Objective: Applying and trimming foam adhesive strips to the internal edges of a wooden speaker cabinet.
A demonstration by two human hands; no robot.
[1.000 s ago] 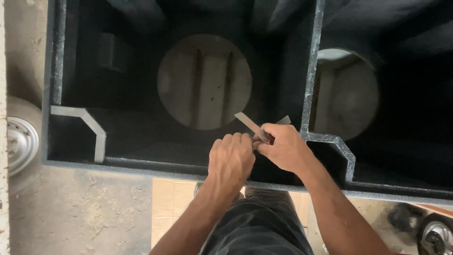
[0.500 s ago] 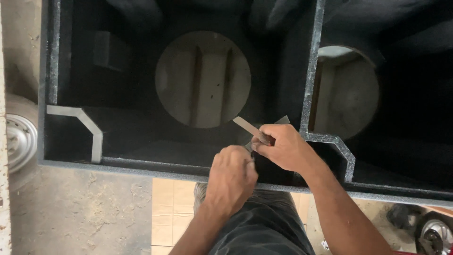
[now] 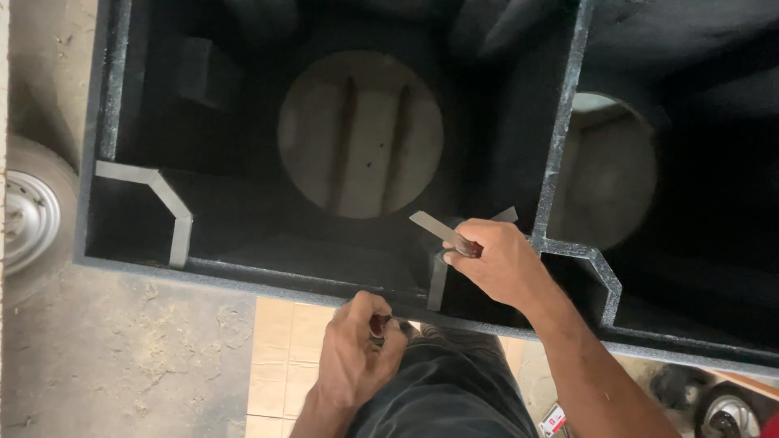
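Note:
I look down into a large black box (image 3: 324, 280) with two compartments, each with a round hole in its bottom. My right hand (image 3: 499, 264) reaches over the near wall and grips a flat metal blade (image 3: 434, 227) by its handle, close to a bare angled corner brace (image 3: 438, 280). My left hand (image 3: 357, 353) is pulled back outside the box, near my waist, fingers closed around a small dark object that I cannot identify.
A matching angled brace (image 3: 166, 207) sits in the left corner, another (image 3: 596, 268) at the divider wall (image 3: 560, 138). A wheel (image 3: 28, 215) lies on the concrete floor at left. Tiles (image 3: 284, 357) show below; small items (image 3: 714, 405) lie at bottom right.
My left hand has left the blade and drawn back out of the box toward my body. My right hand stays on the blade in nearly the same spot.

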